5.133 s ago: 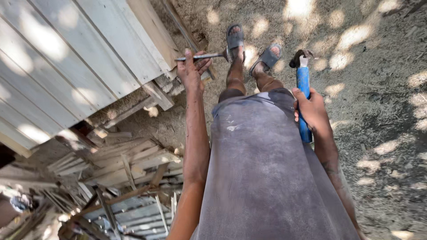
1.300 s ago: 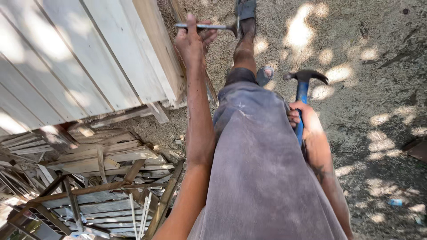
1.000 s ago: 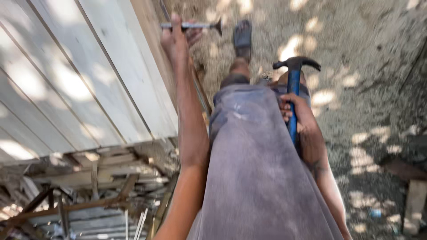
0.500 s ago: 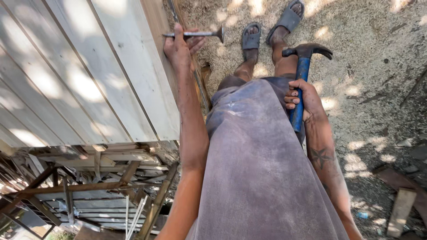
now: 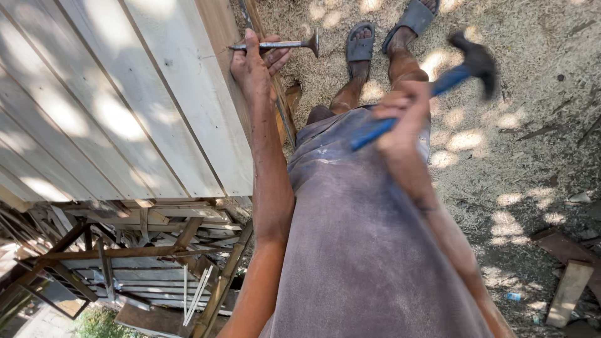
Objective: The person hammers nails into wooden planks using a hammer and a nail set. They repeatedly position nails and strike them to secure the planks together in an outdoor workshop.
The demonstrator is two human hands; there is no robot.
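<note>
1. The left hand (image 5: 253, 66) is closed around a long metal nail (image 5: 275, 45), thumb and fingers pinching the shank near its pointed end
2. The nail lies roughly level, its point set against the edge of the pale plank wall (image 5: 125, 100) and its broad flat head sticking out to the right, over the ground
3. The right hand (image 5: 400, 116) is wrapped tight around the blue handle of a hammer (image 5: 432, 87); all fingers are curled shut on the grip
4. The hammer is raised at a slant, its dark head up and to the right of the hand, well apart from the nail head; the head looks blurred
5. The right forearm crosses in front of the person's grey garment (image 5: 369, 250), which fills the lower middle of the view
6. Two feet in grey sandals (image 5: 360, 47) stand on sawdust-strewn ground (image 5: 538, 125) dappled with sunlight, just beyond the nail head
7. Below the plank wall sits a jumble of wooden slats and frames (image 5: 125, 250), stacked loosely
8. At the lower right, short offcuts of wood (image 5: 566, 288) lie on the dirt, well away from both hands
</note>
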